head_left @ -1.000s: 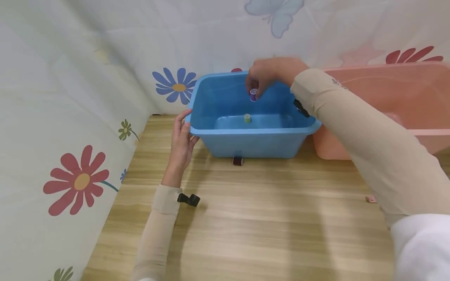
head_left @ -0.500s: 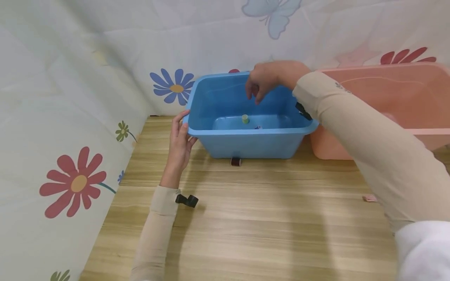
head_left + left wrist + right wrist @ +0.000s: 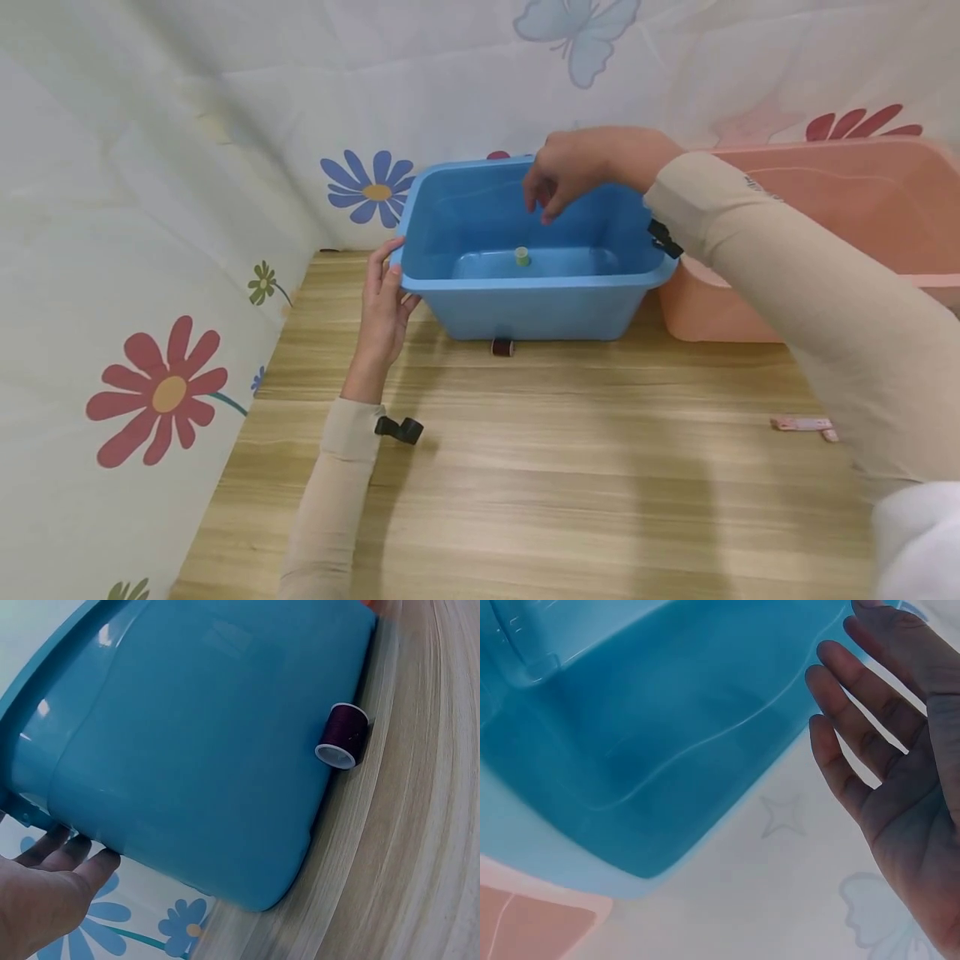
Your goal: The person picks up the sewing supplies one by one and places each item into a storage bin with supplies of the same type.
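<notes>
Fingers (image 3: 855, 724) loosely bent and empty, my right hand (image 3: 567, 173) hangs over the blue tub (image 3: 525, 312), where a green spool (image 3: 522, 257) stands on the bottom. My left hand (image 3: 383, 317) grips the tub's left rim. A dark spool (image 3: 502, 347) lies on the wooden table (image 3: 525, 483) beside the tub's front wall; a pink tub (image 3: 720, 317) stands at right.

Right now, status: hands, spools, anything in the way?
Left hand grips blue bin by its rim. Right hand empty, above bin. Green spool inside; dark spool outside, by bin's front. From head view, rim hides part of bin's floor.
</notes>
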### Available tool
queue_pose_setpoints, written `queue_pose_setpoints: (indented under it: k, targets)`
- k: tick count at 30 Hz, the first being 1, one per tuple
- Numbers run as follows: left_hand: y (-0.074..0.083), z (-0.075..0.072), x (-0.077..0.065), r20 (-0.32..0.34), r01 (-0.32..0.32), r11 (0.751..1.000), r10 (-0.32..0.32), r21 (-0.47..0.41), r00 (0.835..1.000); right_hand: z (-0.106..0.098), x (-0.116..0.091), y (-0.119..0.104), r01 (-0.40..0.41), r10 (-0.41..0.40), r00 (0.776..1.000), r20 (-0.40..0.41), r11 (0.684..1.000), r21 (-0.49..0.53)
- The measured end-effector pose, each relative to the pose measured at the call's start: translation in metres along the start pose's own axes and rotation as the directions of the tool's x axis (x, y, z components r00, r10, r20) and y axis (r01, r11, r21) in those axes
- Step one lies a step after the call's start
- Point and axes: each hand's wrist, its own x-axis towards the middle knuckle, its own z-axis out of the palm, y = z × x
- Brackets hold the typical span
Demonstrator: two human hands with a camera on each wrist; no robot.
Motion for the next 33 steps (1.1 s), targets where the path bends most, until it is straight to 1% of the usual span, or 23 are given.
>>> queue_pose_setpoints:
  k: [7,17,25,33]
  targets:
    - [0.001,0.000,0.003,0.003,-0.002,1.000,0.002,0.003,1.000,-0.003,-0.011,-0.008,0.064,-0.064,0.997,-0.030,0.998,-0.011]
    - [0.001,0.001,0.004,0.004,0.000,1.000,0.000,0.007,1.000,-0.006,-0.026,-0.025,0.158,-0.160,0.984,-0.082,0.987,-0.025]
    - [0.000,0.000,0.004,-0.003,0.006,1.000,-0.006,0.020,1.000,0.000,-0.034,-0.033,0.181,-0.184,0.974,-0.128,0.983,-0.035]
    - [-0.002,-0.001,0.005,-0.003,0.003,1.000,-0.003,0.024,1.000,0.006,-0.045,-0.035,0.195,-0.200,0.957,-0.211,0.980,-0.041]
